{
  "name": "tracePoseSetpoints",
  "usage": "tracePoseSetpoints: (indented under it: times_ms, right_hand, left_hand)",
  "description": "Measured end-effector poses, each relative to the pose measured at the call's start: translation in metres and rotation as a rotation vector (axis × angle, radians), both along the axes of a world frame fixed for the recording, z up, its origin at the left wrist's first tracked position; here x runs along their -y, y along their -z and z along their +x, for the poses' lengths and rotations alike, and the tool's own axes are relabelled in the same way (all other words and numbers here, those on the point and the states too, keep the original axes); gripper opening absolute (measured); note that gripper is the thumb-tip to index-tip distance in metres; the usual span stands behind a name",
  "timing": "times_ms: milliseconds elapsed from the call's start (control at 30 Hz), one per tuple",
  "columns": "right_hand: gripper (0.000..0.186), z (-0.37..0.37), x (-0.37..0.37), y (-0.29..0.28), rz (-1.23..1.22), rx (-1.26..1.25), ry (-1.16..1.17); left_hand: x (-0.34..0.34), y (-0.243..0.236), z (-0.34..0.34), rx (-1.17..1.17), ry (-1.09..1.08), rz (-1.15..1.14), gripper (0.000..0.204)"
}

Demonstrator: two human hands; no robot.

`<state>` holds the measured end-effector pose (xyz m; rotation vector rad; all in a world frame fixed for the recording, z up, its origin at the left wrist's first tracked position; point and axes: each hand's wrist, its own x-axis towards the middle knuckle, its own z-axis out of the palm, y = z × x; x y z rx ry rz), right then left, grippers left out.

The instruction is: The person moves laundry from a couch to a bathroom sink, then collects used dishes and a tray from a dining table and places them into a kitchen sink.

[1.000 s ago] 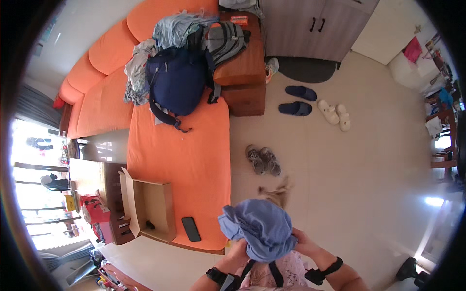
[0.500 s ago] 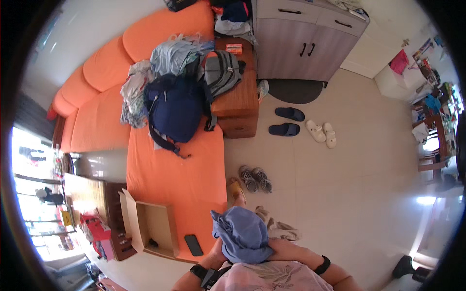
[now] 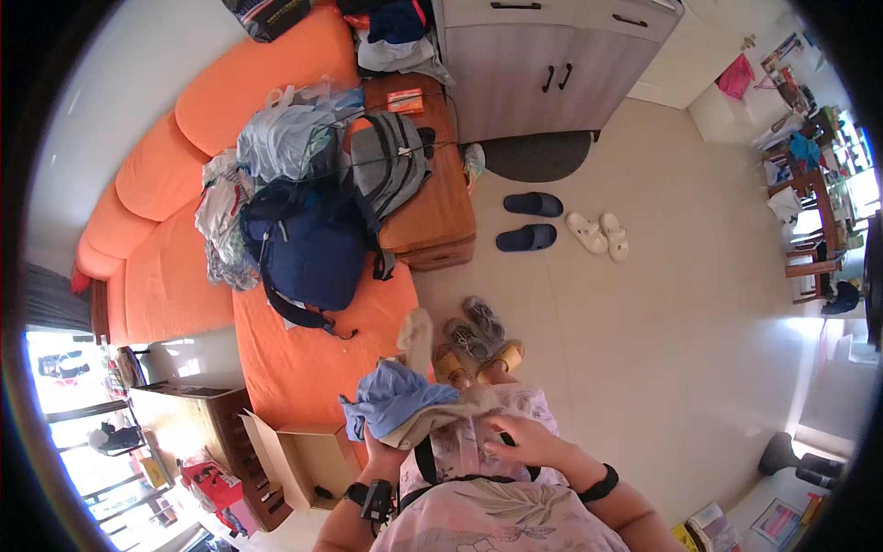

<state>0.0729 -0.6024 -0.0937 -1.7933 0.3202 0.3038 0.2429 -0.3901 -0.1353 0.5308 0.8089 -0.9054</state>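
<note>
1. Sweeping out ahead and left of the grip, across the long orange sofa (image 3: 179, 276).
2. Spotting on it the navy backpack (image 3: 308, 244), well ahead of the left hand (image 3: 382, 449).
3. Down to the open cardboard box (image 3: 267, 448), near the left hand, on its left.
4. Clamping the bunched blue cloth (image 3: 394, 396) here, in the left hand.
5. Catching the beige cloth (image 3: 460, 407) against it, stretched toward the right hand (image 3: 529, 443).
6. Over to that right hand, with fingers partly spread; cannot tell whether gripping the beige cloth.
</note>
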Motion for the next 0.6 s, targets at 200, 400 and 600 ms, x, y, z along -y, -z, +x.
tracePoseSetpoints:
  times_ms: [200, 400, 600]
  right_hand:
    - [0.048, -0.015, 0.041, 0.013, -0.086, -0.082, -0.097]
    - [0.053, -0.024, 0.106, 0.007, -0.152, -0.083, -0.168]
    - [0.089, 0.007, 0.143, -0.044, -0.397, 0.127, -0.087]
  left_hand:
    - [0.042, -0.014, -0.004, 0.007, -0.061, 0.000, 0.053]
    - [0.082, -0.010, -0.014, 0.113, -0.189, -0.013, 0.053]
    - [0.149, -0.032, -0.020, 0.236, -0.078, -0.012, 0.054]
